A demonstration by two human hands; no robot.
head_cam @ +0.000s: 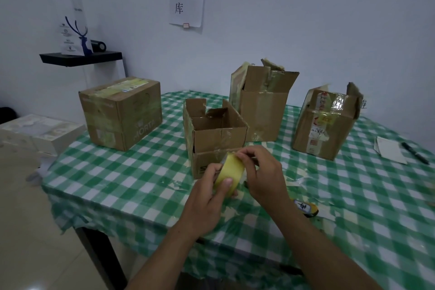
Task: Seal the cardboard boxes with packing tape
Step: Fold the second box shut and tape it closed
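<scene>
Head-worn, forward-down, close over table [117, 183].

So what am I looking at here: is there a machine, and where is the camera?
No machine here. One camera, worn on a person's head, looks down at their two bare hands. The left hand grips a yellowish tape roll; the right hand pinches at its upper edge. On the green checked tablecloth stand cardboard boxes: a closed box at left, an open box just behind the hands, a tall open box and a fourth box with flaps up farther right. A pen and a paper lie at far right.
</scene>
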